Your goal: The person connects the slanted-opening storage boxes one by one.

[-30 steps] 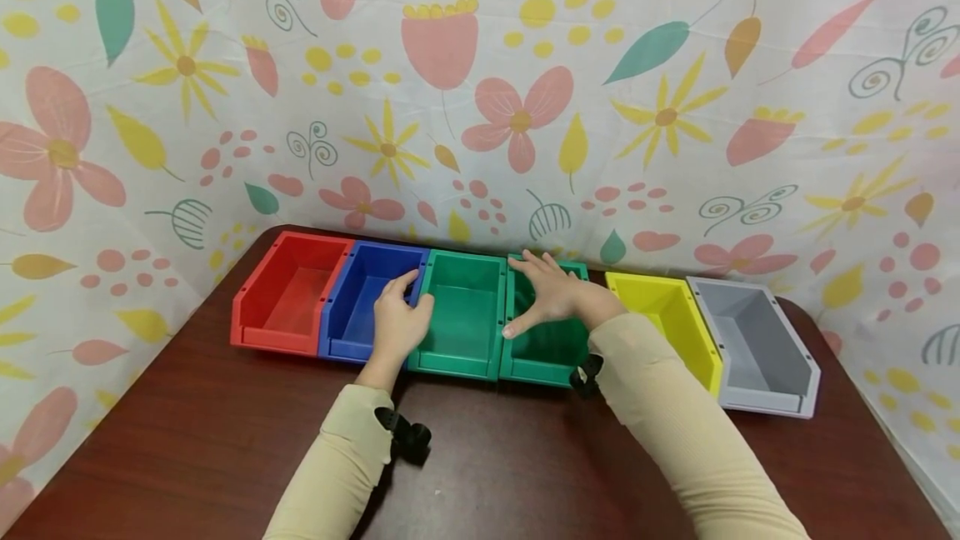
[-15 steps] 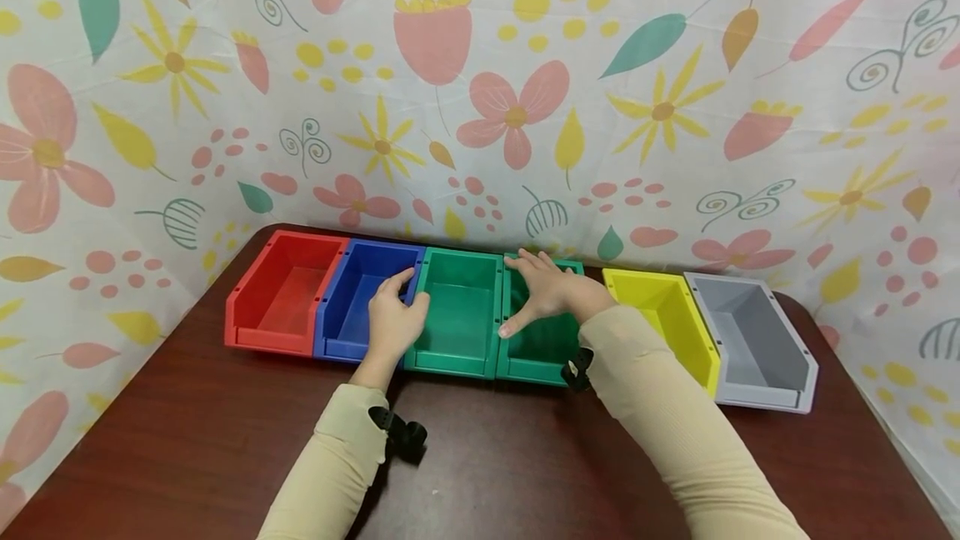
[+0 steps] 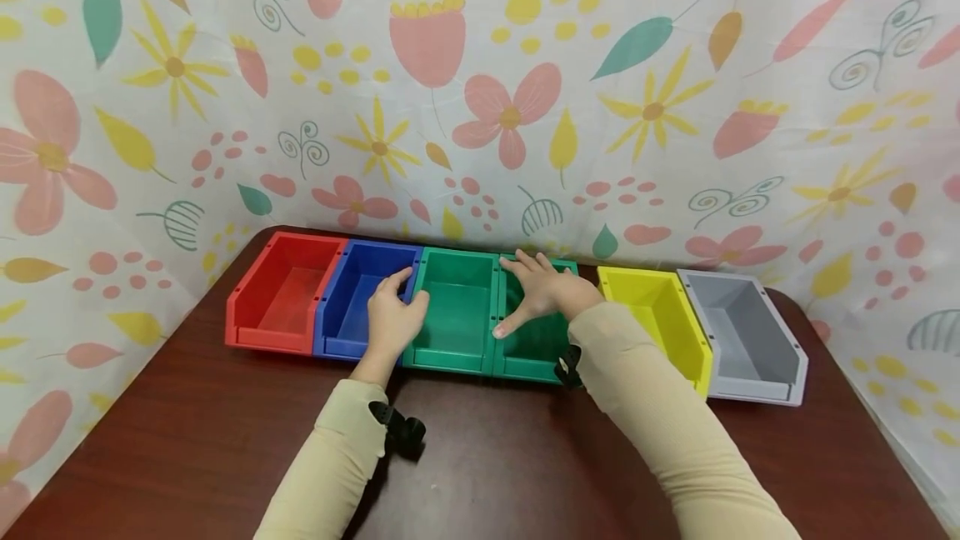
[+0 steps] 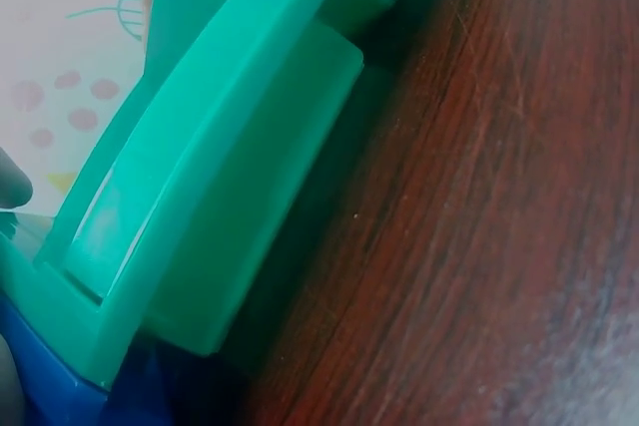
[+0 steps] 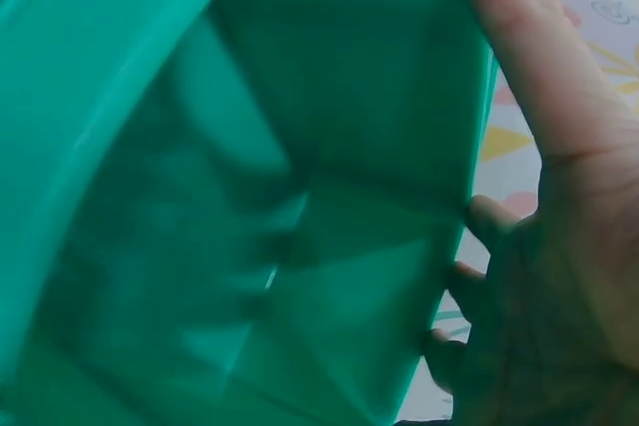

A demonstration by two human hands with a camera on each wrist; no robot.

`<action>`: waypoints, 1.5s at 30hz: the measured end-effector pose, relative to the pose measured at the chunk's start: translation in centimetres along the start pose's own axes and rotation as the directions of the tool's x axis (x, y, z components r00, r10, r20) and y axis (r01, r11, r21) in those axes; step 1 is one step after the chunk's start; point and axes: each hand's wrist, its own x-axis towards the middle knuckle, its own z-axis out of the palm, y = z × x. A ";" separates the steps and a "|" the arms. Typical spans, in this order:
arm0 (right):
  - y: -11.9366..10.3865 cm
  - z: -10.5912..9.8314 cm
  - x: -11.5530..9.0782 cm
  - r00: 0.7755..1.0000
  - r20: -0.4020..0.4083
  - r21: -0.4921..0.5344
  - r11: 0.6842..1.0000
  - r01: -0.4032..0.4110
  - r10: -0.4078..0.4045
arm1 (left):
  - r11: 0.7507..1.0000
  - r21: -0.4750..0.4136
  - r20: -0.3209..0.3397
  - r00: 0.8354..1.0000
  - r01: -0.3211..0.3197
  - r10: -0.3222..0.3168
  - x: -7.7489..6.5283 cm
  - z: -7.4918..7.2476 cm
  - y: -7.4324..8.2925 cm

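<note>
My left hand [image 3: 393,319] is at the join of the blue bin [image 3: 347,347] and the left green bin [image 3: 450,359]. Its fingers reach over the blue side and its thumb over the green side, pinching the adjoining walls. In the left wrist view, fingertips [image 4: 10,187] show at the green bin's corner. My right hand [image 3: 540,288] lies spread over the right green bin [image 3: 525,367], thumb by its left rim and fingers stretched to its back edge. In the right wrist view, several fingertips [image 5: 489,218] meet this bin's rim.
A red bin [image 3: 277,338] stands left of the blue one. To the right, past a narrow gap, are a yellow bin [image 3: 652,294] and a grey bin [image 3: 750,332]. They stand on a dark wood table [image 3: 480,457] before a flower-patterned cloth [image 3: 480,107].
The head view has shifted slightly. Both hands keep nearly the same place and pose on the bins, and the row looks the same.
</note>
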 end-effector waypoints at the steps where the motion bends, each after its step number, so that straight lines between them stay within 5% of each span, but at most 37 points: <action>1: 0.1 0.2 0.0 1.000 -0.011 -0.002 1.000 0.001 -0.001 | 1.000 0.000 0.001 1.000 -0.002 0.002 0.0 0.0 0.0; 9: 2.1 2.6 -0.3 0.983 -0.169 0.066 0.994 0.085 -0.073 | 1.000 0.018 0.028 1.000 -0.005 0.005 0.2 0.4 -0.7; 22: 6.1 4.0 -3.6 0.899 -0.430 0.255 0.943 0.214 -0.087 | 1.000 0.022 0.039 0.999 -0.017 0.017 1.0 -1.2 -1.3; 27: 8.8 4.6 -5.7 0.878 -0.478 0.329 0.929 0.171 0.008 | 1.000 0.022 0.063 0.998 0.002 -0.003 1.5 -1.7 -1.7; 32: 11.3 5.1 -8.3 0.850 -0.518 0.299 0.952 0.072 0.098 | 1.000 0.023 0.081 0.997 0.014 -0.016 1.8 -2.4 -1.7; 38: 13.8 5.9 -10.6 0.815 -0.570 0.272 0.960 0.065 0.106 | 0.999 0.031 0.078 0.997 0.018 -0.020 2.0 -3.2 -2.0; 45: 14.6 7.0 -11.8 0.814 -0.571 0.273 0.960 0.067 0.105 | 0.999 0.038 0.082 0.996 0.027 -0.030 1.9 -3.0 -1.9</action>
